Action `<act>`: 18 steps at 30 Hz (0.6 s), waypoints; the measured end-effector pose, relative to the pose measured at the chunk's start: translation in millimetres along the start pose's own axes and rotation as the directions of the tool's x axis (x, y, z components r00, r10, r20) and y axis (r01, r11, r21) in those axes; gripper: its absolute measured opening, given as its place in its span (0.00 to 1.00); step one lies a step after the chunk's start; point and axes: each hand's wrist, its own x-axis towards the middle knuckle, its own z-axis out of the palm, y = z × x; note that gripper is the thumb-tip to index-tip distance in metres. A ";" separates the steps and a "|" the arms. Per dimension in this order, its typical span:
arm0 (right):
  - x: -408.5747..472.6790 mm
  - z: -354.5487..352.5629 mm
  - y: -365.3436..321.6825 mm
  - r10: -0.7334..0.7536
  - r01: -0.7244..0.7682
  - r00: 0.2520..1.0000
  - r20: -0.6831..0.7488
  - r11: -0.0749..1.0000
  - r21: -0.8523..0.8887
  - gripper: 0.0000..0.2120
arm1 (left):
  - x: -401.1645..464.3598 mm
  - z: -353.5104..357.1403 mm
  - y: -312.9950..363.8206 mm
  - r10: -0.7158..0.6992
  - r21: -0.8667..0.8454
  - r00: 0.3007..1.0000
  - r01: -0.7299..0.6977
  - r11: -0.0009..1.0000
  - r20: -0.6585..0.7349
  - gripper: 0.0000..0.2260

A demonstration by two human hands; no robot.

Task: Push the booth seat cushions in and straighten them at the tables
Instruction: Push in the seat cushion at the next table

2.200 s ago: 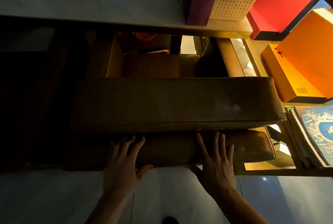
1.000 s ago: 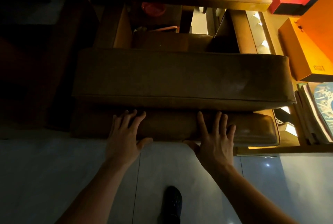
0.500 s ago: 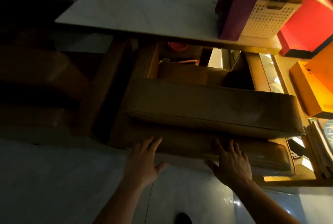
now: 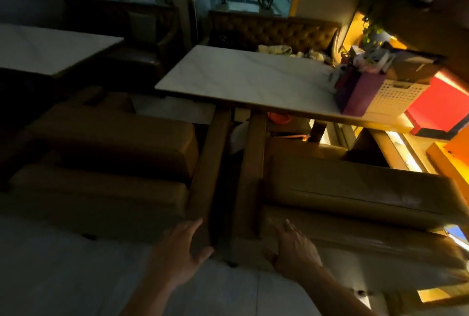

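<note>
While the right seat cushion point(image 4: 355, 237) sits under the back pad, tucked toward the marble table point(image 4: 248, 79), the right hand point(image 4: 295, 254) lies open and flat near its front corner, gripping nothing, probably to shove it square. Left hand point(image 4: 181, 254) hovers spread and empty by the left seat cushion point(image 4: 101, 204), likely next. Wooden frames point(image 4: 210, 163) separate the two.

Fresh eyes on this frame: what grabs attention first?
The lit red box and the purple bag at the right end of the white marble table stand out in the dim room. Below, the left hand and right hand are spread open at the brown booth seats.
</note>
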 end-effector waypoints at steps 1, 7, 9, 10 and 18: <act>-0.4 1.9 -22.3 -0.014 0.014 1.000 0.008 1.000 -0.003 0.39 | -8.5 -14.7 -18.5 -0.006 0.011 1.000 0.006 1.000 -0.023 0.37; 18.7 24.6 -144.6 -0.094 0.094 0.991 0.091 0.996 -0.002 0.40 | -43.1 -81.9 -138.4 -0.138 0.042 0.981 0.145 0.989 -0.133 0.41; 38.1 31.7 -180.1 -0.125 0.126 0.989 0.084 0.992 -0.004 0.38 | -44.4 -97.0 -177.9 -0.184 0.041 0.969 0.193 0.980 -0.163 0.42; 49.4 35.5 -197.1 -0.142 0.142 0.987 0.074 0.990 0.006 0.37 | -43.1 -102.5 -198.1 -0.217 0.043 0.961 0.227 0.973 -0.172 0.39; 165.7 78.2 -316.2 -0.233 0.232 0.972 -0.011 0.971 -0.063 0.42 | 20.5 -136.1 -341.6 -0.274 0.126 0.937 0.305 0.944 -0.217 0.39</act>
